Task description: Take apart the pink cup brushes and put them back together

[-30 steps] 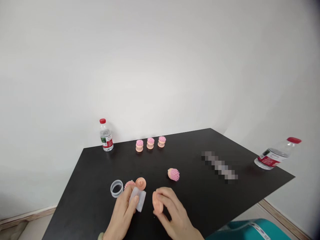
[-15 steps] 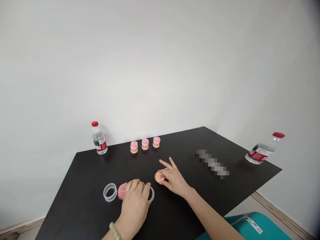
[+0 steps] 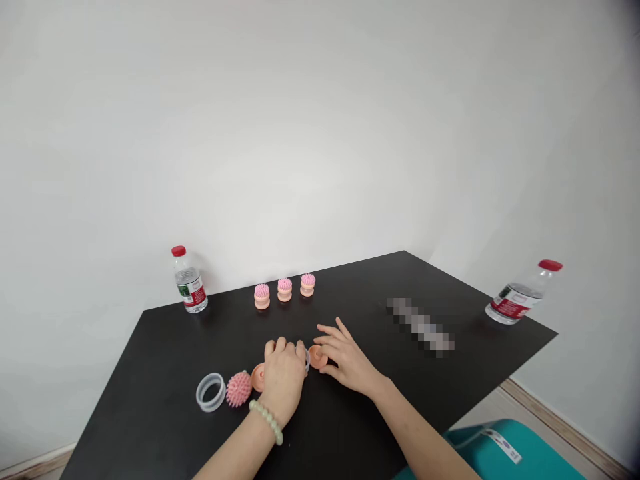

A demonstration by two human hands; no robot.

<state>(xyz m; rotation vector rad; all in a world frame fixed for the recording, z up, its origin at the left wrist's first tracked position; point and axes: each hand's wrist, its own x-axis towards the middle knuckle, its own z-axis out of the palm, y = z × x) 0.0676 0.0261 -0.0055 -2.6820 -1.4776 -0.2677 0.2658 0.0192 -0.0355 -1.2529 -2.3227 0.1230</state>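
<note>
My left hand point(image 3: 285, 377), wearing a pale beaded bracelet point(image 3: 266, 421), curls its fingers over a translucent ring point(image 3: 307, 360) that shows only at its right side. Left of this hand lie a peach round piece point(image 3: 258, 377), partly covered, a pink bristle brush head point(image 3: 239, 389) and another translucent ring point(image 3: 211, 392). The thumb and index finger of my right hand point(image 3: 346, 359) are closed on a peach cup-shaped piece point(image 3: 316, 357) beside the ring, its other fingers spread.
Three small round pink-bristled brushes point(image 3: 285, 289) with peach bases stand at the back of the black table point(image 3: 360, 293). Red-capped water bottles stand at the left point(image 3: 192, 287) and right point(image 3: 517, 300). A pixelated strip point(image 3: 421, 327) lies right of centre. A teal seat point(image 3: 505, 447) is below.
My left hand has moved forward and right, with the translucent ring now against the peach cup-shaped piece. The brush head and a peach piece are uncovered. My right hand stays nearly in place.
</note>
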